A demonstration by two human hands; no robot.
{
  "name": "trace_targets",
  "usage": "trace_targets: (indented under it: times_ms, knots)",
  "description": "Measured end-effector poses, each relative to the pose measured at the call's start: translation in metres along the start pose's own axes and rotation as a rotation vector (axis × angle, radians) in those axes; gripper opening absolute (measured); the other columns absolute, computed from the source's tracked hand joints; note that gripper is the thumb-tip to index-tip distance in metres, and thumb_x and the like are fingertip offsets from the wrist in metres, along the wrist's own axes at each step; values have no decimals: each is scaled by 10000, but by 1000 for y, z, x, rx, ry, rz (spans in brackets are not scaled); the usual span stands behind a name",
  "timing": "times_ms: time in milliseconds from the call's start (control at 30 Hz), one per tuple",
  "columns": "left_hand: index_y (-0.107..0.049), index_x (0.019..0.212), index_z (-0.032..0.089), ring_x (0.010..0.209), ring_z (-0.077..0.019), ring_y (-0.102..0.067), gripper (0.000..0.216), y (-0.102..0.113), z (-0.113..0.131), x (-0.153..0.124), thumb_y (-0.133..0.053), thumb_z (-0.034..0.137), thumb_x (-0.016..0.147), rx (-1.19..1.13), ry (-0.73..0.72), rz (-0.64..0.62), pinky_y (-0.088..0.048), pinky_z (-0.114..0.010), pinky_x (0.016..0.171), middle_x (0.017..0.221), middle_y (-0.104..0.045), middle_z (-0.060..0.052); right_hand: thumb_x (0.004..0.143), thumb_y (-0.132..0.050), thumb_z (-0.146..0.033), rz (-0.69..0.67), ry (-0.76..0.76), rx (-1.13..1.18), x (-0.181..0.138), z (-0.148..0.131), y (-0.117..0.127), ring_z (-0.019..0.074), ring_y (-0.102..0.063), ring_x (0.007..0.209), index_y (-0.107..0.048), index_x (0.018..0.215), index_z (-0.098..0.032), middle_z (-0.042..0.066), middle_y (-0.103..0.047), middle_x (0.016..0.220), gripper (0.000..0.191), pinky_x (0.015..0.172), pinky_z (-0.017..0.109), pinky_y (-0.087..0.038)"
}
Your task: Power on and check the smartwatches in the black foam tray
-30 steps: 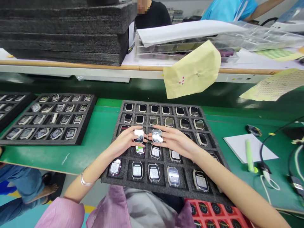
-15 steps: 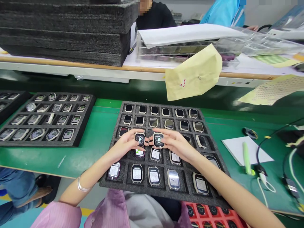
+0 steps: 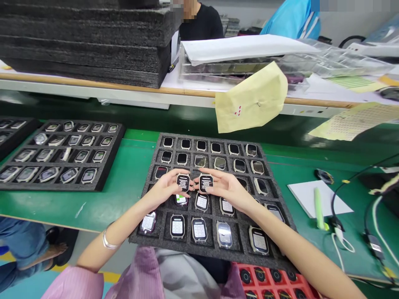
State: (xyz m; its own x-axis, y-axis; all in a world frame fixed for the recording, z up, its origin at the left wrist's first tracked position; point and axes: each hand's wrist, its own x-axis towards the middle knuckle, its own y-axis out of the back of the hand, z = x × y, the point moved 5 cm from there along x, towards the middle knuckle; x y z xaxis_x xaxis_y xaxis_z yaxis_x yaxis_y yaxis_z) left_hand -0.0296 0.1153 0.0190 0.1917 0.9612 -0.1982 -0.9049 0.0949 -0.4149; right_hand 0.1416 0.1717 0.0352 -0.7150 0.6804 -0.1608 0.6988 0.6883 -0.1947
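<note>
My left hand (image 3: pixel 170 185) is closed around the edges of a smartwatch (image 3: pixel 183 182) without a strap. A second smartwatch (image 3: pixel 205 182) sits in my right hand (image 3: pixel 229 187), side by side with the first. Both screens face up at me and show lines of white text on black. The hands hover over a black foam tray (image 3: pixel 215 246) whose compartments hold more strapless watches. In the front row, a watch (image 3: pixel 177 226) and its neighbours show white list screens; those in the back rows are dark. My hands and forearms hide some compartments.
Another foam tray of watches (image 3: pixel 101 166) lies at left. A red tray (image 3: pixel 271 280) with round parts is near my lap. Right: a white pad (image 3: pixel 299 193), a green marker-like stick (image 3: pixel 318 205) and cables (image 3: pixel 338 232). Foam trays (image 3: pixel 87 54) stack on the shelf; a person (image 3: pixel 205 20) sits beyond.
Both held watches' screens have switched from a dial-like face with a bright centre to lines of white text. The hands keep nearly the same place, and the view has shifted slightly.
</note>
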Motion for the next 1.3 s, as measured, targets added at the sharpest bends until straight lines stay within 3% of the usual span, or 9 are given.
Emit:
trace_targets:
  times_ms: [133, 267, 467, 633, 733, 900, 1033, 1167, 1300]
  knots:
    - [-567, 1132, 169, 952, -231, -656, 433, 0, 3, -1, -593, 81, 709, -16, -12, 19, -573, -380, 782, 1000, -684, -77, 718, -795, -148, -93, -26, 57, -2, 3, -2, 282, -588, 1163, -450, 1363, -195, 129, -615, 1243, 733, 1007, 459, -455]
    - [-541, 1156, 162, 962, -241, -657, 394, -4, 6, -4, -647, 158, 777, -12, -14, -26, -577, -383, 774, 1011, -684, -99, 735, -773, -126, -127, -51, 52, -3, 6, -1, 266, -582, 1166, -404, 1389, -201, 127, -607, 1227, 755, 968, 421, -483]
    - [-533, 1132, 153, 887, -214, -666, 362, -5, 8, -5, -680, 266, 822, -7, -38, -32, -581, -337, 709, 936, -691, -96, 743, -784, -202, -119, -49, -2, -5, -2, 1, 268, -590, 1151, -434, 1382, -211, 129, -592, 1250, 729, 992, 449, -465]
    - [-545, 1106, 152, 857, -220, -670, 364, -2, 8, -4, -701, 275, 802, -12, -36, -5, -575, -337, 687, 927, -687, -97, 780, -748, -257, -100, -61, -110, -1, 2, 8, 279, -572, 1184, -362, 1425, -210, 135, -611, 1242, 753, 1028, 481, -443]
    - [-526, 1135, 158, 889, -228, -664, 400, -2, 8, -5, -706, 238, 787, -7, -39, -16, -570, -350, 713, 971, -683, -110, 799, -692, -244, -63, 13, -334, 11, 3, 16, 273, -628, 1093, -415, 1380, -201, 124, -619, 1221, 645, 981, 470, -487]
    - [-435, 1224, 201, 969, -234, -648, 565, 1, 3, -10, -726, 152, 742, 64, -28, -66, -547, -384, 813, 1076, -638, -107, 778, -710, -232, -23, 304, -1118, 33, -9, 17, 315, -578, 1053, -574, 1232, -163, 130, -588, 1150, 478, 937, 508, -475]
    - [-392, 1267, 244, 999, -224, -634, 533, 14, 10, -26, -649, 159, 808, 371, -49, -55, -519, -399, 878, 1094, -615, -74, 841, -672, -264, -101, 354, -1416, 30, -19, 18, 321, -550, 1035, -521, 1313, -143, 139, -582, 1121, 510, 886, 493, -480]
    - [-504, 1219, 248, 1054, -248, -580, 399, 38, 29, -49, -622, 227, 838, 1030, -180, 51, -458, -434, 949, 1160, -600, -68, 940, -490, -253, -46, 279, -1544, 5, -28, 45, 320, -593, 906, -661, 1049, -143, 125, -644, 933, 230, 809, 489, -489]
    - [-560, 1179, 246, 1130, -290, -506, 487, 51, 32, -54, -737, 401, 753, 1318, -213, -66, -421, -445, 973, 1242, -547, -84, 951, -460, -327, 10, 230, -1457, -13, -18, 65, 328, -612, 904, -671, 1024, -149, 146, -650, 949, 286, 804, 483, -502]
